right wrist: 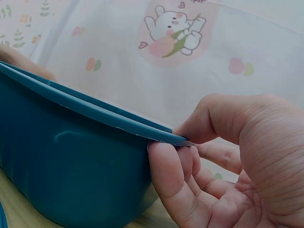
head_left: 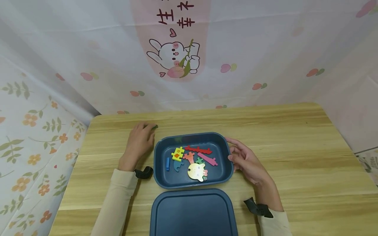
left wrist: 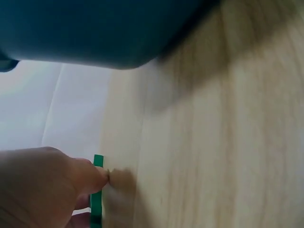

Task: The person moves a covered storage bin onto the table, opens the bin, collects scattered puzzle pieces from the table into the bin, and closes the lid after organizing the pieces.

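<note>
My left hand pinches a thin green piece between thumb and fingers, just above the table left of and beyond the box. In the head view only the dark tip of that piece shows past the fingertips. My right hand grips the right end of a blue plastic box, thumb on the rim and fingers below it. Inside the box lie a yellow puzzle piece, a red strip, a pink strip, a pale yellow animal-head piece, a small blue piece and several others.
A blue lid lies flat on the wooden table, close to the box's near side. Behind the table hangs a white cloth with a printed rabbit. Flowered cloth covers the left side. Black straps circle both wrists.
</note>
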{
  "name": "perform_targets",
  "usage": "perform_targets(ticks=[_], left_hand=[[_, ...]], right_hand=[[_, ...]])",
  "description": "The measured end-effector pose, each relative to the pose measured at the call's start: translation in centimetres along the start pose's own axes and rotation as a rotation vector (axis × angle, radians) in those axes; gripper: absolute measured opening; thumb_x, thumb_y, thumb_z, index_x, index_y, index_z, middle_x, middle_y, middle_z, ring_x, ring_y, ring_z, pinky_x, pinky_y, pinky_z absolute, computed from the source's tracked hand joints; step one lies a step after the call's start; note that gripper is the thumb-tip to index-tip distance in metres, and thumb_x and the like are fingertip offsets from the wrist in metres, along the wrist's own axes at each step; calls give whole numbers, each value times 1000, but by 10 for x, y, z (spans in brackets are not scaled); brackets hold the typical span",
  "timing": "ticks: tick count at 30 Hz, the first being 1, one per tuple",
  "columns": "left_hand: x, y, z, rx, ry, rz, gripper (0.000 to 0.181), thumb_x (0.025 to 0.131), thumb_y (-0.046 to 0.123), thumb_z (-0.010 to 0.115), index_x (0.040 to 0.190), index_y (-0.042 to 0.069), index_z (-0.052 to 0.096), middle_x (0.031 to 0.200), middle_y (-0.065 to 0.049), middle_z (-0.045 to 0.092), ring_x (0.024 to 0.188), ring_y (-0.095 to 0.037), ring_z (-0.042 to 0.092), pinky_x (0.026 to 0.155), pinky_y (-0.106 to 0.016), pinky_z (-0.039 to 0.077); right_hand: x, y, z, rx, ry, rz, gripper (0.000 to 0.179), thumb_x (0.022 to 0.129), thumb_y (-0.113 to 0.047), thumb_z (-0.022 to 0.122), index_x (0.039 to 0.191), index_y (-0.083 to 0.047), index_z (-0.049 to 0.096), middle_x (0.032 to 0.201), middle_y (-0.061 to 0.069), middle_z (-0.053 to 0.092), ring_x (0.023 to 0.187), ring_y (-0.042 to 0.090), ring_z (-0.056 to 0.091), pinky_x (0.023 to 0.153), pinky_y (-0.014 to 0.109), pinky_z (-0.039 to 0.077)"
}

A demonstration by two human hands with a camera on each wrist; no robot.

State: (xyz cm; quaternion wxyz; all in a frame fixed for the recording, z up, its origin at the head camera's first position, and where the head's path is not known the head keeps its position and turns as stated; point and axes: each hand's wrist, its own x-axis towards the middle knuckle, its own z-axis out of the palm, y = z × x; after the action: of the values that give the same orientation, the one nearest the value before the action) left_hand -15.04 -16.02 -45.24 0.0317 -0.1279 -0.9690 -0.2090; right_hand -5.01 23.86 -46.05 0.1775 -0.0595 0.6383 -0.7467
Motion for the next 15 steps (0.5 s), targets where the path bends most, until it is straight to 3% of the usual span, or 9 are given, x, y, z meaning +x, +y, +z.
perform_targets(ticks=[8, 15], left_hand=[[-1, -2, -4, 8, 14, -12, 30, 99, 4, 54, 125, 12, 67, 130, -16, 63, 118, -41, 61, 93, -58, 53], [-1, -6, -6, 18, 42, 0, 36, 96, -3, 51, 123, 13, 68, 130, -13, 66, 116, -41, 63, 91, -57, 54]], right_hand=[[0, 1, -1, 2, -1, 3, 61, 100, 1, 53, 156, -12, 33, 101, -4, 56, 71, 4, 59, 55, 18, 53], [1, 2, -1, 15, -10, 5, 60, 100, 1, 53, 155, -11, 33, 100, -3, 57, 69, 4, 60, 56, 19, 55]])
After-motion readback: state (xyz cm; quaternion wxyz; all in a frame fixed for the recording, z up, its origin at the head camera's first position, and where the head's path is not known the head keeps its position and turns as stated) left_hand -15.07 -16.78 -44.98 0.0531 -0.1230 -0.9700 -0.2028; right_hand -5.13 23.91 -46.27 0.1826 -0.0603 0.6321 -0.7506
